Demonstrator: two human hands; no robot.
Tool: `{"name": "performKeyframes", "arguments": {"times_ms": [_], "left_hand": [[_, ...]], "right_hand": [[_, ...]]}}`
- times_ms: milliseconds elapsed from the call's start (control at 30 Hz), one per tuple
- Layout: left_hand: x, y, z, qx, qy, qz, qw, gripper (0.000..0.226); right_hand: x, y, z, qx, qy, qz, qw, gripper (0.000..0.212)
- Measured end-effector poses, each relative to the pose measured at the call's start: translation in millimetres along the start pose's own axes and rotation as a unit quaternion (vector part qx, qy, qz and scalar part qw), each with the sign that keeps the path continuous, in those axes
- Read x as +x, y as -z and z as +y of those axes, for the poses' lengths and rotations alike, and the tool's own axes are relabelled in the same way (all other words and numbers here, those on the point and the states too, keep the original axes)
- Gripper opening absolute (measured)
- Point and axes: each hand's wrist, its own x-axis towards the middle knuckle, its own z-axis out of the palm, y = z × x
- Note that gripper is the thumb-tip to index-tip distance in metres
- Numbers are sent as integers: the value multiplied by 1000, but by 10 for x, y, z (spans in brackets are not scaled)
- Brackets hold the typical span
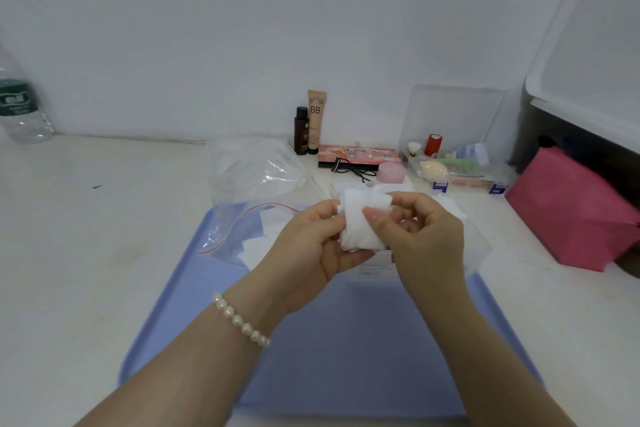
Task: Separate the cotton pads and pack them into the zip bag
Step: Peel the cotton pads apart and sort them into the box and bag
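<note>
Left hand (311, 246) and right hand (422, 236): fingers (375, 218) of both curl round a stack of cotton pads (360, 225), held above the blue tray (346, 357). Zip bag (249, 236) lies just left of the fingers, on the tray.

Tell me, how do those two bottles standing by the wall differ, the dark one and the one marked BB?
The dark bottle is shorter, deep brown, with a black cap on top. The BB tube is taller, beige, flatter in shape, and widest at its top end, with BB printed large near the top. Both stand upright, side by side against the white wall, behind the pink palette.
</note>
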Motion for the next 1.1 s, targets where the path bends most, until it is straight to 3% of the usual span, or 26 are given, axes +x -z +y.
{"name": "performKeyframes", "arguments": {"times_ms": [300, 433, 633, 800, 900, 1100], "left_hand": [[-22, -18, 19, -25, -15, -7, 1000, 24], [-11, -12, 22, -21, -8, -6, 1000, 39], [-1, 11, 6, 19, -24, 24, 999, 14], [3, 27, 39, -6, -36, 33, 999, 15], [10, 37, 54, -29, -41, 39, 998, 17], [34, 48, 66, -122, -26, 49, 991, 23]], "right_hand": [[8, 8, 70, -79, 77, 20, 994, 33], [3, 12, 81, -79, 50, 3, 996, 28], [54, 70, -22, 99, -97, -19, 990, 10], [68, 170, -79, 48, -75, -74, 993, 16], [66, 158, -71, 22, -61, -60, 996, 9], [73, 155, -70, 112, -106, -26, 988, 5]]}}
